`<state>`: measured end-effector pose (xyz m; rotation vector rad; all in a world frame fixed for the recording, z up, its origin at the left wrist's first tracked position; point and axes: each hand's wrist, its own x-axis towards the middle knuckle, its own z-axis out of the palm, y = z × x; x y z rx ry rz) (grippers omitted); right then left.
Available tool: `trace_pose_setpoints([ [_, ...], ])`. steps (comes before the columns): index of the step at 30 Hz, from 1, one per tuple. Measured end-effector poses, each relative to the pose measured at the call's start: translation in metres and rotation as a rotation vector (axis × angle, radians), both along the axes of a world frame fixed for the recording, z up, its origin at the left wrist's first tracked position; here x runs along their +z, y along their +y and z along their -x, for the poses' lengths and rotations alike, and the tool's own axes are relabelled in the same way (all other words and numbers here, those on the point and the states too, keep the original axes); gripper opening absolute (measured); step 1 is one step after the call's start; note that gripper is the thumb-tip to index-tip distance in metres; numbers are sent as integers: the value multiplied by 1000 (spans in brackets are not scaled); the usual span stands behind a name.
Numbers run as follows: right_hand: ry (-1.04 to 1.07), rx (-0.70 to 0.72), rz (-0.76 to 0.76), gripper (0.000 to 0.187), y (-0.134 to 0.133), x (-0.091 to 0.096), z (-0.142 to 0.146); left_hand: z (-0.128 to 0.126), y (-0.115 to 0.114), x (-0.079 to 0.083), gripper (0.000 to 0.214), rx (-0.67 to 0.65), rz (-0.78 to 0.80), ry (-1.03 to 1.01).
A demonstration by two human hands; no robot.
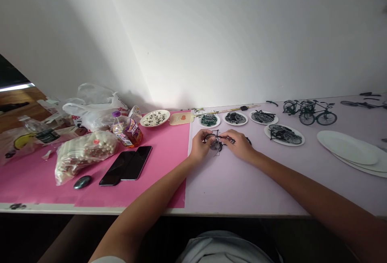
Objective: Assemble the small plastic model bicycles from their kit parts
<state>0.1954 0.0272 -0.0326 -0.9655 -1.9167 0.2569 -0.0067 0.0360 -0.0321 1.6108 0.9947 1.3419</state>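
Note:
Both my hands meet over a small black toy bicycle point(216, 142) on the pale table point(236, 186). My left hand point(200, 147) curls its fingers round the bicycle's left end, near a wheel. My right hand point(238, 144) pinches the frame from the right side. Just behind the hands stand several white plates of black and green bicycle parts point(235, 118). Two finished toy bicycles point(311, 112) stand at the back right.
A pink mat point(163, 162) covers the left half, with two dark phones point(127, 167), a bag of nuts point(84, 152), a drink bottle point(127, 130), a bowl point(155, 118) and plastic bags. Empty white plates point(350, 150) lie at the right. The wall rises close behind.

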Motion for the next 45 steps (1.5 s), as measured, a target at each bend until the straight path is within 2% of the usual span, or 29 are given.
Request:
trace_pose_setpoints([
  [8, 56, -6, 88, 24, -5, 2, 5, 2, -8, 5, 21, -18, -169, 164],
  [15, 99, -3, 149, 21, -5, 1, 6, 5, -16, 12, 17, -25, -304, 260],
  [24, 144, 23, 272, 20, -6, 1, 8, 6, -11, 8, 12, -9, -292, 242],
  [29, 133, 36, 334, 22, -8, 1, 8, 6, -10, 8, 14, -12, -340, 231],
  [34, 86, 40, 289, 24, -8, 2, 7, 5, -10, 6, 19, 14, -403, 220],
  [37, 0, 22, 170, 23, -4, 5, 3, 6, -9, 4, 26, 62, -427, 225],
  [41, -142, 18, 23, 26, 5, 4, -6, 9, -6, 1, 26, 105, -368, 226],
  [45, -280, 42, -15, 29, 11, -3, -9, 8, -7, 2, 15, 157, -288, 235],
])
